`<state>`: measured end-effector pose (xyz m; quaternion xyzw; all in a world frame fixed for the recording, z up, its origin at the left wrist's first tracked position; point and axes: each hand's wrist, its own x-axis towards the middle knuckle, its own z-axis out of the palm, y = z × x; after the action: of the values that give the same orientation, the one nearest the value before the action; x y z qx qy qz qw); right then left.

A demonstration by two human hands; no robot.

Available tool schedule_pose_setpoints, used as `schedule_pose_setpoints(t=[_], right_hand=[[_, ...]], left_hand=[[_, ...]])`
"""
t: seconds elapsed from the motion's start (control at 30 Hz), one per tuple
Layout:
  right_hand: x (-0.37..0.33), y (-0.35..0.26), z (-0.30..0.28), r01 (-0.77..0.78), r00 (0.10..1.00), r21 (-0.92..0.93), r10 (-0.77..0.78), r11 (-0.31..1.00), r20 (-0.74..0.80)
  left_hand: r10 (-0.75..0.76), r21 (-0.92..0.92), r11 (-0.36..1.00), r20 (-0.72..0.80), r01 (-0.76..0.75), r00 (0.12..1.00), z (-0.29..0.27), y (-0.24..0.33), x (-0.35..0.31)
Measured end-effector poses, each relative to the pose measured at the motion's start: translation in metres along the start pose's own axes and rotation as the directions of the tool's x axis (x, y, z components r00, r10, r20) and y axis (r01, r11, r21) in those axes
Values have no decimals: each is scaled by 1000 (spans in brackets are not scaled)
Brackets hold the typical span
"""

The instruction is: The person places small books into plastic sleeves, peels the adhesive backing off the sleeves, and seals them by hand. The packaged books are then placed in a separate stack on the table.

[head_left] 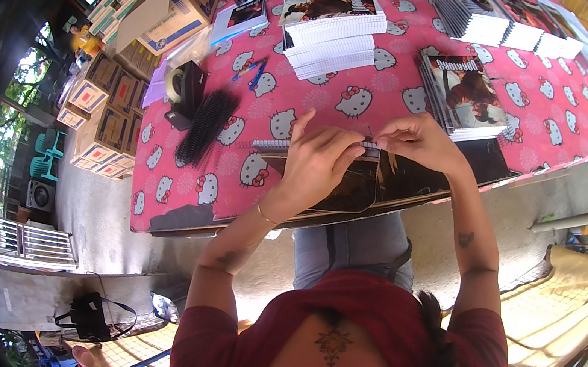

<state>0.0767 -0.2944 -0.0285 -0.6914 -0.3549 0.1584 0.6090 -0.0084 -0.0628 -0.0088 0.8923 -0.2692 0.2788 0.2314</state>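
Observation:
A dark-covered notebook (345, 189) lies at the table's near edge, its punched binding edge (271, 144) turned away from me. My left hand (322, 159) is closed over that edge, thumb and fingers gripping the notebook. Beside it my right hand (420, 143) pinches what looks like the end of a thin binding coil at the edge's right end; the fingertips hide most of it. Left of the notebook lies a bunch of black spiral coils (209, 127), near a black tape dispenser (184, 95). Blue-handled scissors (257, 75) rest farther back.
White-paged notebooks form a tall stack (331, 33) at the back middle. More notebook stacks stand at the back right (471, 16) and nearer right (467, 95). A pink patterned cloth (352, 101) covers the table. Cardboard boxes (107, 114) are piled on the left.

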Motion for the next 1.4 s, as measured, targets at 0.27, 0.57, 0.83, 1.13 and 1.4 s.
schedule_pose_setpoints(t=[0.27, 0.57, 0.83, 1.13, 1.4], right_hand=[[2, -3, 38, 193, 935, -303, -268, 933, -232], [-20, -21, 33, 111, 986, -296, -143, 949, -90], [-55, -44, -69, -1, 598, -797, -638, 604, -485], [-80, 68, -107, -246, 921, -917, -218, 313, -322], [-43, 22, -43, -109, 799, -847, -462, 520, -386]], left_hand=[[-20, 63, 998, -28, 22, 999, -2, 8, -9], [132, -258, 959, 47, -116, 990, -43, 5, 32], [-36, -83, 997, -403, 3, 915, -65, -29, 61], [-41, -117, 993, -265, 10, 964, -15, -67, 74], [125, 427, 900, -64, -86, 990, 33, -210, 132]])
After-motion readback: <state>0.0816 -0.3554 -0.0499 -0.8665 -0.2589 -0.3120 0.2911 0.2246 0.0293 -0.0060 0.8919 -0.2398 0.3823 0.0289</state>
